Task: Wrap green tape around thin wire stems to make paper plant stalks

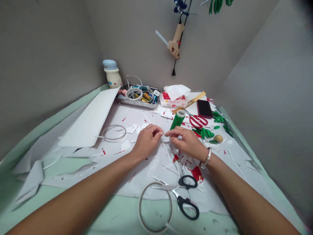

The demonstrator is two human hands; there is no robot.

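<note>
Near the middle of the table, my left hand point(149, 137) is closed in a pinch; whatever lies between its fingertips is too small to make out. My right hand point(187, 141), with a bracelet on its wrist, faces it a short way off, its fingers bent together over a small whitish thing I cannot name. Right behind that hand rises a green thread spool point(177, 120), its lower end hidden, so I cannot tell whether it is touched. Below the hands lie black-handled scissors point(177, 192), partly over a roll of narrow white tape point(140, 209).
Paper scraps and thin wires litter the white sheet. A metal tray point(146, 104) of spools, a tissue pack point(173, 99), red-handled scissors point(198, 121), a phone point(204, 108) and green leaves point(206, 133) lie beyond. A glue gun point(175, 42) hangs on the wall.
</note>
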